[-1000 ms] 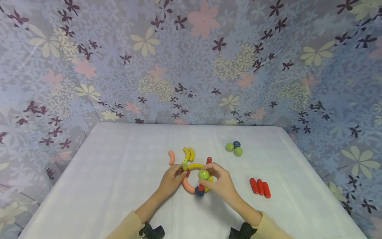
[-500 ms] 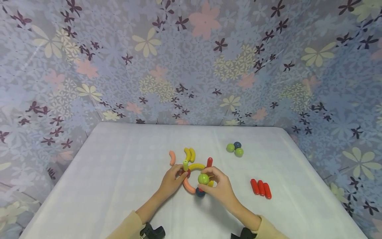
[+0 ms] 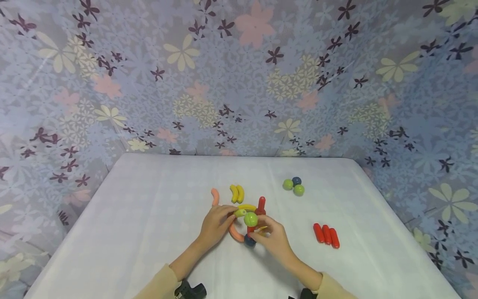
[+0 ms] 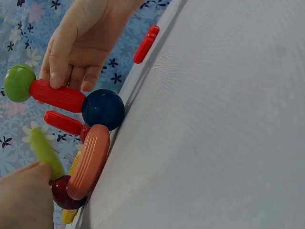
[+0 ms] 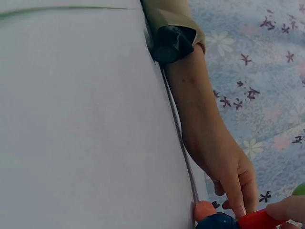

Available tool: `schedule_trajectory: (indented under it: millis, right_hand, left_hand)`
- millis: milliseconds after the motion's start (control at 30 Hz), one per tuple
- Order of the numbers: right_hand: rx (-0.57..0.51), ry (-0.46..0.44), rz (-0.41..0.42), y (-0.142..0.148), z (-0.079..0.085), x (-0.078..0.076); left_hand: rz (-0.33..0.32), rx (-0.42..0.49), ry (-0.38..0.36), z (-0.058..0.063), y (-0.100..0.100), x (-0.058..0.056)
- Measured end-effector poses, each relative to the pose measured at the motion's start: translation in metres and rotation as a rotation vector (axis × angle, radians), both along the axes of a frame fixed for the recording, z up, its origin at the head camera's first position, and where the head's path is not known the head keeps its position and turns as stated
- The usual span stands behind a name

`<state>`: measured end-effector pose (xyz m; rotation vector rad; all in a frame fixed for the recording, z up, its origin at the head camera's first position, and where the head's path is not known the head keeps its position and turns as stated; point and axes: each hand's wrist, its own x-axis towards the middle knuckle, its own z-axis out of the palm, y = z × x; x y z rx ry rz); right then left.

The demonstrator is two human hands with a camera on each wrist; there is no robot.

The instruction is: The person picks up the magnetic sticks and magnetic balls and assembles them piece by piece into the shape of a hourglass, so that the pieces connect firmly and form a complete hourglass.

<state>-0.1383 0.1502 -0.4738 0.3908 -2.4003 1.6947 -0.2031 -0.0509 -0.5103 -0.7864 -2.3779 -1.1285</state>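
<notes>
On the table stands a ring of toy building pieces: balls joined by curved rods, among them an orange curved rod (image 4: 90,162) and a yellow one (image 3: 246,207). My left hand (image 3: 215,223) pinches a lime-green rod (image 4: 46,151) low down, by a dark red ball (image 4: 66,193); this rod leans rightward. My right hand (image 3: 274,235) pinches an upright red rod (image 4: 59,97) between a dark blue ball (image 4: 103,109) below and a green ball (image 3: 250,219) on top. Another red rod (image 3: 262,204) rises from the ring's far side. The fingers partly cover the ring's sides.
Behind the ring lie two yellow curved rods (image 3: 237,194) and an orange one (image 3: 215,196). Two green balls and a blue ball (image 3: 296,181) sit at back right. Three red rods (image 3: 326,235) lie at the right. A floral curtain (image 3: 239,83) hangs behind the white table (image 3: 149,187).
The lime-green rod in my left hand has tipped from upright to the right. My right hand's fingers have moved from around the green ball down to the red rod under it.
</notes>
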Motion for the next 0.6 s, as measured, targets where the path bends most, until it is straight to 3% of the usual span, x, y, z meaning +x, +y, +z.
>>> schedule_trajectory:
  millis: [200,433,600]
  right_hand:
    - [0.089,0.06,-0.031,-0.005,0.003,0.0]
    - [0.083,0.055,-0.026,-0.009,0.025,0.008]
    - [0.068,0.009,-0.047,-0.009,0.01,0.001]
  left_hand:
    - [-0.029,-0.127,0.109,-0.004,0.005,-0.004]
    - [-0.019,-0.117,0.034,0.0,0.008,-0.003]
    - [-0.023,-0.096,0.008,-0.001,0.005,-0.002]
